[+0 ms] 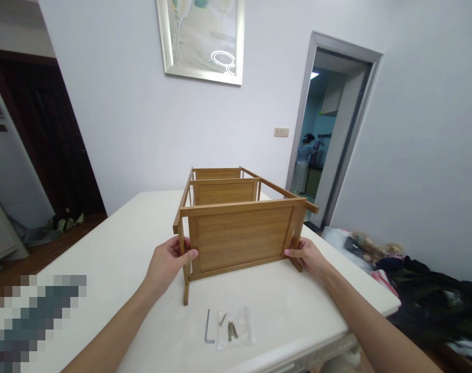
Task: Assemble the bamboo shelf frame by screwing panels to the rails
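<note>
A small wooden shelf rack (244,238) lies on its side on the white table, its end panel facing me and further shelf panels behind. My left hand (172,255) grips its left edge, thumb on the front and fingers behind the frame. At the right edge my right hand (305,255) holds the frame near a lower leg, thumb against the panel. Between my forearms lies a clear plastic bag (244,324) with several screws (232,330) in or on it. Just left of the bag is an L-shaped hex key (208,326).
The white table (143,223) reaches to the wall, its near right corner beside my right forearm. Clothes (426,280) are piled to the right of it. Another person (306,158) stands beyond the doorway. A pixelated patch (38,321) covers the lower left.
</note>
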Tool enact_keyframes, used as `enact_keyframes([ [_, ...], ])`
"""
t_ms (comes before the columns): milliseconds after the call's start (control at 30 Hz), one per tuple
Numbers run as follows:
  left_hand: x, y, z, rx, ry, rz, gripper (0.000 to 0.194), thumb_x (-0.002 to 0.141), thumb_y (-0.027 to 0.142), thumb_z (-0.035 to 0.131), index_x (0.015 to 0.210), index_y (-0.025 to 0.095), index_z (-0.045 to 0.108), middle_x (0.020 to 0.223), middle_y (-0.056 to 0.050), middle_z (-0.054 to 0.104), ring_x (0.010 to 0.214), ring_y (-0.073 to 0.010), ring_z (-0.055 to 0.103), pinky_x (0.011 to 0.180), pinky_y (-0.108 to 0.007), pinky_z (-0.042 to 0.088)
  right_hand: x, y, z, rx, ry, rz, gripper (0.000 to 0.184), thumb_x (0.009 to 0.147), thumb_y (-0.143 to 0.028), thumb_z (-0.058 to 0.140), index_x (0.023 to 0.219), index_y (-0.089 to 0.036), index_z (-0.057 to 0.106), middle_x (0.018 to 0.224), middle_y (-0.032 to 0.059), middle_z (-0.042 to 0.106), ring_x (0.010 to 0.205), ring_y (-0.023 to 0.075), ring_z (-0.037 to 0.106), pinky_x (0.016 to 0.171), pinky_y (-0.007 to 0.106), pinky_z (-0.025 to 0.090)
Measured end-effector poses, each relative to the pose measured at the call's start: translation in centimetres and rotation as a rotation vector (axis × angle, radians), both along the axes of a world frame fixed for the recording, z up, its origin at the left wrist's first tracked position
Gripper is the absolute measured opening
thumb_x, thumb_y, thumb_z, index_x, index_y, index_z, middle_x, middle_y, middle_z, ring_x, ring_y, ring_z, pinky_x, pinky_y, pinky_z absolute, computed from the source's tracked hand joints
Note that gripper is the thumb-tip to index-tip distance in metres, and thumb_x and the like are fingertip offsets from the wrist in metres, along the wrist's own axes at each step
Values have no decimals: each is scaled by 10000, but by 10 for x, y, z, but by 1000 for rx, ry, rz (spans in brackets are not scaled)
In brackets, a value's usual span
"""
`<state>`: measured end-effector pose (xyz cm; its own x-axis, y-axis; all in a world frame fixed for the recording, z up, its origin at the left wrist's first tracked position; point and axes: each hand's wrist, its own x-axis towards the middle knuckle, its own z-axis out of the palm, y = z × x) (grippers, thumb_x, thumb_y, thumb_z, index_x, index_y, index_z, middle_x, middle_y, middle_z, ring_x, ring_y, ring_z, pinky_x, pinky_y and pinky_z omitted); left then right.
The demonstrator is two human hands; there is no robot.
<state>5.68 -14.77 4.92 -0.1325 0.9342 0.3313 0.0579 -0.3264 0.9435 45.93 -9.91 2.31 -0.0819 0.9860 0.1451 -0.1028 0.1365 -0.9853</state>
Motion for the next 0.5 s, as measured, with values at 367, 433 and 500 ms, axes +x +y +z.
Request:
enact_keyframes([
  [367,-3,-1,2,-41,22,-79,318,614,315,836,808,176,625,775,8,639,738,-152,589,675,-253,468,4,3,0,25,-15,40,490,454,-328,930,852,-179,687,782,75,739,777,270,701,694,354,564],
  [433,-4,0,2,-45,24,-86,322,616,317,836,816,177,627,784,7,641,746,-154,591,679,-253,469,3,1,0,25,-11,48,492,461,-323,927,866,-178,687,801,76,742,793,273,702,710,359,566],
  [500,-5,0,1,-47,25,-93,333,618,321,838,830,178,625,788,9,638,749,-154,590,683,-253,469,2,0,1,23,-8,55,477,472,-311,924,865,-180,688,823,78,745,817,278,703,737,369,566],
])
